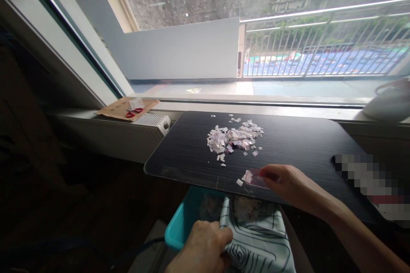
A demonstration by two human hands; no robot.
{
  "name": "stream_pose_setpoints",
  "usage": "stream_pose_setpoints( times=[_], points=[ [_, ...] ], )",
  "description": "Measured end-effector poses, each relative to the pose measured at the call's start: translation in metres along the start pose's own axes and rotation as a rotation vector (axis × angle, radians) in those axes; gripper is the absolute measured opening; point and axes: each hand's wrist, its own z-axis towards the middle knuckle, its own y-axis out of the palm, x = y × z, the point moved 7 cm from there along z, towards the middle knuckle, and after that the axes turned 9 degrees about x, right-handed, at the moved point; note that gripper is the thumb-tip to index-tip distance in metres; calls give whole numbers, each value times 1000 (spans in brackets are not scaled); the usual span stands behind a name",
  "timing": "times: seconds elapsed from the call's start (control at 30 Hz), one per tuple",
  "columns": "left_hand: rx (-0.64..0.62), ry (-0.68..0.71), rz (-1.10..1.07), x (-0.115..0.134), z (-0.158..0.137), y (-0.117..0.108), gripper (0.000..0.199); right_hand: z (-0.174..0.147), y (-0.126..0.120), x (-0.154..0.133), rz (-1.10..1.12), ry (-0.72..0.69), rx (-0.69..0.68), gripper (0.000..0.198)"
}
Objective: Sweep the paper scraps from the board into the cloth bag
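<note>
- Two bare hands work at the near edge: the left hand (201, 245), at 6 o'clock, is closed around the rim of a teal plastic tub (183, 222) where a white cloth with black line pattern (256, 243) drapes over it, fingers curled down onto the fabric.
- Inside the tub, under the table edge, a few pale scraps seem to lie, though glare blurs them.
- The right hand (290, 185), at 4 o'clock, lies low on the black wood-grain tabletop (297, 145), fingers pressed together and flat over a small pinkish paper slip (254, 178) near the front edge; one loose white chip (239, 182) sits just beside it at 9 o'clock.
- That slip looks feather-light, thin and limp; in my judgement it would slide better than lift, and a fingertip pinch at its free left corner would suit it.
- Further on, at 12 o'clock, a heap of white and lilac paper confetti (232, 136) lies well apart from the hand, likely to scatter at any draught.
- At 10 o'clock, on the sill, red-handled scissors (133, 112) rest on a brown cardboard sheet (126, 108) beside a white ribbed box (150, 120).
- Farthest, the window (224, 30) shows a railing.
</note>
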Motion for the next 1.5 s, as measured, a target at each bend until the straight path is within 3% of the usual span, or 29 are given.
stream_pose_setpoints(
  times=[0.27, 0.43, 0.6, 0.8, 1.23, 1.5],
  points=[
    [19, 12, -3, -1, -2, 0, 15, -2, 6, -5, 16, -33, -65, 21],
    [49, 24, -23, 0, -1, -2, 11, -4, -4, 10, -48, 11, 17, 24],
    [15, -7, -4, 0, -1, -1, 13, -10, 0, 8, -2, -11, -56, 24],
    [22, 2, -31, -1, -2, -1, 9, 3, -7, 20, 28, 39, 84, 24],
    [68, 18, -7, 0, 0, -1, 10, -19, 2, 10, 94, 43, -179, 21],
    [78, 8, -10, -2, -4, 0, 8, -15, 3, 13, 96, 52, -118, 22]
  ],
)
